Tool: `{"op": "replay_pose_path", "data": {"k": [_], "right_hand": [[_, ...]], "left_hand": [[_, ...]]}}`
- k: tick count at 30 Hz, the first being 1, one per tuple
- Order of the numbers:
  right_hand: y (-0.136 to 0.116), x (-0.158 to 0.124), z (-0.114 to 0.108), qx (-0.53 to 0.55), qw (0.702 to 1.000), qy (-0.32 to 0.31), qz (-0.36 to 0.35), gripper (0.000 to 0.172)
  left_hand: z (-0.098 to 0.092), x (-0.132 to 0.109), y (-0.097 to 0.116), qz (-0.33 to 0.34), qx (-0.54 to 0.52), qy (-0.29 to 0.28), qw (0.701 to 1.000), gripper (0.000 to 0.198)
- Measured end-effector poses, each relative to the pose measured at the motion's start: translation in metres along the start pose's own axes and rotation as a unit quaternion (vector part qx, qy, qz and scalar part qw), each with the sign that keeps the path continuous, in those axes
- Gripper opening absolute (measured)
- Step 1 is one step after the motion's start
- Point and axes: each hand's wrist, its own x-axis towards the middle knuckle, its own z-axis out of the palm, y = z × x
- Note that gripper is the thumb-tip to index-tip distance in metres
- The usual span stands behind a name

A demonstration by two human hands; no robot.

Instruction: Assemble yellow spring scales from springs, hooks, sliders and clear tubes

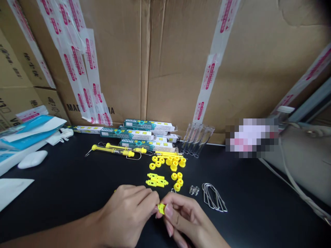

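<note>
A small yellow plastic piece (161, 208) is pinched between the thumb and fingers of my right hand (187, 215). My left hand (129, 210) is closed at the piece's left side, its thumb hidden behind the knuckles. Part of a bent metal wire (173, 190) shows just above my right fingers. Beyond my hands lie several flat yellow plastic pieces with slots (156, 180). Small yellow rings (152, 166), flanged yellow caps (174, 166) and shorter yellow caps (177, 187) are grouped near them. To the right are small metal springs (193, 190) and bent metal hooks (213, 197).
Two yellow tubular spring scales (113, 150) lie in front of stacked printed boxes (139, 134). Clear plastic tubes (198, 139) lean against the large cardboard box (176, 69). A white oval case (32, 159) and blue-white packets (33, 129) are at left, a pale bag (305, 165) at right.
</note>
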Motion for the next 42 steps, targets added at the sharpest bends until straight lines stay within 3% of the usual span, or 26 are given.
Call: {"op": "replay_pose_path", "data": {"k": [4,7,9,11,15,18,20,26,29,34,39,42], "right_hand": [[0.001,-0.005,-0.002,-0.003,1.0,0.012,-0.017,0.04],[-0.003,-0.014,-0.007,-0.111,0.984,0.048,-0.13,0.033],[-0.008,-0.02,-0.01,-0.239,0.939,0.067,-0.238,0.027],[-0.012,-0.021,-0.012,-0.328,0.895,0.102,-0.284,0.019],[-0.011,-0.01,-0.016,-0.419,0.846,0.18,-0.277,0.008],[-0.005,0.001,-0.019,-0.52,0.778,0.183,-0.302,0.01],[-0.001,0.005,-0.021,-0.557,0.755,0.178,-0.297,0.013],[0.005,0.009,-0.018,-0.574,0.75,0.152,-0.293,0.018],[0.004,0.01,-0.015,-0.57,0.745,0.145,-0.314,0.021],[0.004,0.008,-0.016,-0.58,0.732,0.151,-0.323,0.021],[0.001,0.003,-0.016,-0.512,0.773,0.15,-0.345,0.024],[-0.004,0.0,-0.014,-0.494,0.773,0.147,-0.369,0.03]], "left_hand": [[0.0,-0.002,-0.002,-0.005,-0.004,0.002,1.0,0.019],[-0.001,-0.007,-0.012,-0.061,-0.008,0.001,0.998,0.024],[-0.004,-0.01,-0.02,-0.055,0.007,0.026,0.998,0.025],[-0.006,-0.01,-0.025,-0.053,0.004,0.041,0.998,0.025],[-0.003,-0.008,-0.027,-0.09,0.003,0.064,0.994,0.02],[0.001,-0.009,-0.027,-0.133,0.019,0.07,0.988,0.022],[0.003,-0.01,-0.028,-0.16,0.021,0.059,0.985,0.029],[0.011,-0.019,-0.033,-0.202,0.024,-0.012,0.979,0.065],[0.014,-0.021,-0.034,-0.197,0.019,-0.03,0.98,0.072],[0.013,-0.018,-0.034,-0.179,0.024,-0.028,0.983,0.064],[0.006,-0.012,-0.029,-0.14,0.047,0.004,0.989,0.046],[0.004,-0.01,-0.028,-0.128,0.057,0.024,0.99,0.04]]}}
